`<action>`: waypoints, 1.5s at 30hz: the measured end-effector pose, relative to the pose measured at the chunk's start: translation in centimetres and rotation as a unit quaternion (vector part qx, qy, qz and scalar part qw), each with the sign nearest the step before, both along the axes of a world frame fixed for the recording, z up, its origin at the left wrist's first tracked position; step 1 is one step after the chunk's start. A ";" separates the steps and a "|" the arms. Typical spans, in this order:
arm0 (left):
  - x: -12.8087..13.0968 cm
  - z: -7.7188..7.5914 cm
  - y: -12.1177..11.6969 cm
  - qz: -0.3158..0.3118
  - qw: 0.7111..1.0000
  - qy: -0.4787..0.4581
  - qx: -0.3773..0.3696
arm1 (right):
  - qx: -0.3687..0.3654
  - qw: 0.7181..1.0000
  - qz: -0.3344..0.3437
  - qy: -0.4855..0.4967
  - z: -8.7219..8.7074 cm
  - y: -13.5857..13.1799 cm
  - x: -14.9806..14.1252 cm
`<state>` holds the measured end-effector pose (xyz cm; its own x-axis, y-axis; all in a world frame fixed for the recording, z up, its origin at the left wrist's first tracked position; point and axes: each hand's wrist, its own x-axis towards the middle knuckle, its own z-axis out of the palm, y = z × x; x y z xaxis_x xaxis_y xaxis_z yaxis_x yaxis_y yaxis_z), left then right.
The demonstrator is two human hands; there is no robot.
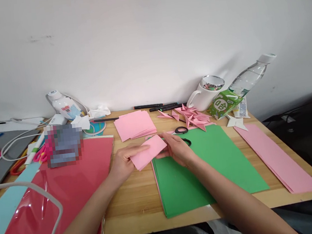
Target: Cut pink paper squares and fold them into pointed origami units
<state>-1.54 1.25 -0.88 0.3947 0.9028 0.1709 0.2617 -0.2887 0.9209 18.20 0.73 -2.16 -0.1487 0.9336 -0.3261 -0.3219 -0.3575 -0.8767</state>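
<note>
A folded piece of pink paper is held above the table between my hands. My left hand pinches its left end, thumb lying on top. At the right end my right hand has its fingers around the edge, some of them under the paper. Just behind sits a stack of pink paper squares. Green paper sheets lie beneath my right hand, and black-handled scissors rest by their far edge, partly hidden by that hand.
Folded pink paper stars are heaped near a white mug, a green packet and a tilted clear bottle. Pink strips lie at right. Red sheets in plastic, a white bottle and cables occupy the left.
</note>
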 end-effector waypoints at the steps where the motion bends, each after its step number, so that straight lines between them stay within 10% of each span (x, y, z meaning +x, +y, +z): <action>1: 0.0 -0.1 0.0 0.009 1.000 0.006 0.024 | -0.004 1.000 0.012 -0.007 0.1 0.0 0.1; 5: 0.3 0.3 -0.2 -0.007 0.999 0.027 0.029 | 0.033 0.998 0.040 -0.031 0.2 -0.1 0.2; 15: 0.8 1.3 -0.7 -0.099 0.953 -0.146 -0.245 | 0.120 0.988 -0.048 -0.081 0.3 -0.3 0.1; 45: 0.9 1.1 -0.5 0.024 0.957 -0.094 -0.273 | 0.197 0.969 -0.002 -0.149 0.7 -1.4 -0.7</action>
<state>-0.66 0.75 0.20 0.3595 0.8940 -0.2673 0.0769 0.2571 0.9633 17.51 -0.67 -1.42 -0.0982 0.9948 0.0271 -0.0333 0.0239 -0.9992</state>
